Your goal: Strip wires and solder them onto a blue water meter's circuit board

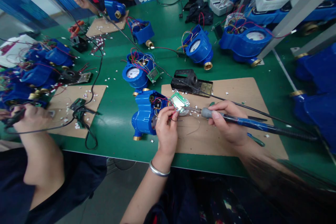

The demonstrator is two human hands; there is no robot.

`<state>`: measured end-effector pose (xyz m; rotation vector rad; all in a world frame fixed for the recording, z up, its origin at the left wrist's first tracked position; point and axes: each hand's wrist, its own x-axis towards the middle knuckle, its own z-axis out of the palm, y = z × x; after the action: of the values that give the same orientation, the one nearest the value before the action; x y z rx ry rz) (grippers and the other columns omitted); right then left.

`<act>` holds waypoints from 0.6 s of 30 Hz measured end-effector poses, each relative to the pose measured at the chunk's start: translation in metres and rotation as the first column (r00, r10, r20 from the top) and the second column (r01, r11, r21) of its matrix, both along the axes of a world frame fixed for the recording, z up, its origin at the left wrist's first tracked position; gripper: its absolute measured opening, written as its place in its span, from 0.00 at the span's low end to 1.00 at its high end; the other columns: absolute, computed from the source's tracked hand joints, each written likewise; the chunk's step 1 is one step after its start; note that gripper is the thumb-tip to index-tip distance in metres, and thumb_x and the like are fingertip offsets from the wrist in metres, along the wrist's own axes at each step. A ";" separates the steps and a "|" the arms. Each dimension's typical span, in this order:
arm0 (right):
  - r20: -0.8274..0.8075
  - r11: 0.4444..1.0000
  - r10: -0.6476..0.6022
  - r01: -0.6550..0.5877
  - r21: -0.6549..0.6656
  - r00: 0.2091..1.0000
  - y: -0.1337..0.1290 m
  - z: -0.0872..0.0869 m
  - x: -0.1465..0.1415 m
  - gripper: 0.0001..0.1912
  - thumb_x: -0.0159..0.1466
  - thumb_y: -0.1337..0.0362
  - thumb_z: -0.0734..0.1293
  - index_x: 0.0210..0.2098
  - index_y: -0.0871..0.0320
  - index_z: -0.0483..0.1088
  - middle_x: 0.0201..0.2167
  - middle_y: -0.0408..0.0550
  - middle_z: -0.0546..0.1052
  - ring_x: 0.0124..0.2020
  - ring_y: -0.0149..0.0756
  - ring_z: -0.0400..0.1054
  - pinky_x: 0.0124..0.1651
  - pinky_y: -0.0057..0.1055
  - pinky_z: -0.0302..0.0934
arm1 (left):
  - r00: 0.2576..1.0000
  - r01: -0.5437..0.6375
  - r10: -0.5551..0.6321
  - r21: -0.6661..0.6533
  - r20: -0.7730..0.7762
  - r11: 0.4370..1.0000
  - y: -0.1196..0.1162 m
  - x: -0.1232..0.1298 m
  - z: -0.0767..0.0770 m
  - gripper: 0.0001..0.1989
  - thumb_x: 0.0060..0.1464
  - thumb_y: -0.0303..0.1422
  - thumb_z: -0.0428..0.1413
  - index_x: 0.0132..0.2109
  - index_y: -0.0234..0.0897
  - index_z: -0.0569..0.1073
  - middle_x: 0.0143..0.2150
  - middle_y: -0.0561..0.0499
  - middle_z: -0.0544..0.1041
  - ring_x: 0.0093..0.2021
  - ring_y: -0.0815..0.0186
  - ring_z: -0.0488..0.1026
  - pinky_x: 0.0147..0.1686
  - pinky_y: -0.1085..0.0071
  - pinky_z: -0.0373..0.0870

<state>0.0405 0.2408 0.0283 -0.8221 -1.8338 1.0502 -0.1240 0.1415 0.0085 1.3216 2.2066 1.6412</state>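
My right hand [229, 122] is closed around the grey and blue handle of a soldering iron [236, 119], its metal tip pointing left onto a small green circuit board [180, 102]. Close to the board's lower left edge, the fingers of my left hand [167, 126] are pinched together near thin wires; what they hold is too small to make out. Coloured wires run from the board to a blue meter [145, 113] with brass ends, lying just left of my left hand. A brown cardboard sheet [246, 94] lies beneath the board.
A black iron stand [183, 80] sits behind the board. Other blue meters [198, 47] with wires stand farther back. A grey post [285, 10] rises at the right. Co-workers' hands [34, 117] are at the left and top left. A black cable [252, 106] crosses the workspace.
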 end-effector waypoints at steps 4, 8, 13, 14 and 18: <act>0.016 1.000 0.011 -0.012 0.029 1.000 0.000 0.000 0.000 0.05 0.62 0.62 0.66 0.34 0.56 0.71 0.23 0.44 0.76 0.22 0.32 0.71 0.23 0.28 0.64 | 1.000 -0.005 0.005 -0.008 -0.024 1.000 0.000 0.000 0.001 0.03 0.58 0.29 0.55 0.37 0.36 0.73 0.44 0.46 0.75 0.47 0.64 0.71 0.49 0.61 0.69; 0.054 0.998 0.013 -0.016 0.056 0.998 0.000 0.002 0.000 0.04 0.62 0.62 0.66 0.34 0.56 0.70 0.26 0.45 0.77 0.23 0.33 0.72 0.24 0.29 0.64 | 0.999 -0.015 0.015 -0.013 -0.032 1.000 0.000 0.001 0.001 0.03 0.58 0.29 0.54 0.37 0.36 0.73 0.44 0.46 0.75 0.47 0.65 0.71 0.49 0.61 0.69; 0.082 0.992 0.022 -0.032 0.122 0.996 0.000 0.003 -0.002 0.03 0.61 0.64 0.66 0.34 0.56 0.71 0.29 0.44 0.78 0.23 0.32 0.72 0.27 0.30 0.64 | 0.999 -0.018 0.017 -0.010 -0.051 1.000 0.000 0.000 0.001 0.02 0.58 0.28 0.55 0.37 0.35 0.72 0.43 0.46 0.75 0.46 0.65 0.71 0.48 0.62 0.69; 0.087 0.991 0.031 -0.042 0.128 0.996 0.000 0.004 -0.002 0.03 0.61 0.64 0.66 0.34 0.56 0.71 0.29 0.44 0.78 0.23 0.31 0.71 0.27 0.30 0.64 | 0.998 -0.019 0.019 -0.010 -0.053 1.000 0.000 0.000 0.000 0.02 0.58 0.28 0.55 0.37 0.35 0.72 0.43 0.46 0.75 0.46 0.65 0.71 0.48 0.62 0.69; 0.089 0.986 0.056 -0.069 0.149 0.994 0.001 0.003 -0.004 0.02 0.60 0.65 0.66 0.34 0.56 0.71 0.30 0.43 0.78 0.22 0.30 0.71 0.27 0.29 0.63 | 0.998 -0.027 0.026 -0.014 -0.055 1.000 0.000 0.000 0.001 0.03 0.58 0.28 0.55 0.36 0.35 0.72 0.43 0.46 0.75 0.46 0.65 0.72 0.48 0.61 0.69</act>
<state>0.0369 0.2413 0.0318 -0.7313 -1.9955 0.9131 -0.1237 0.1415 0.0093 1.3554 2.2716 1.6136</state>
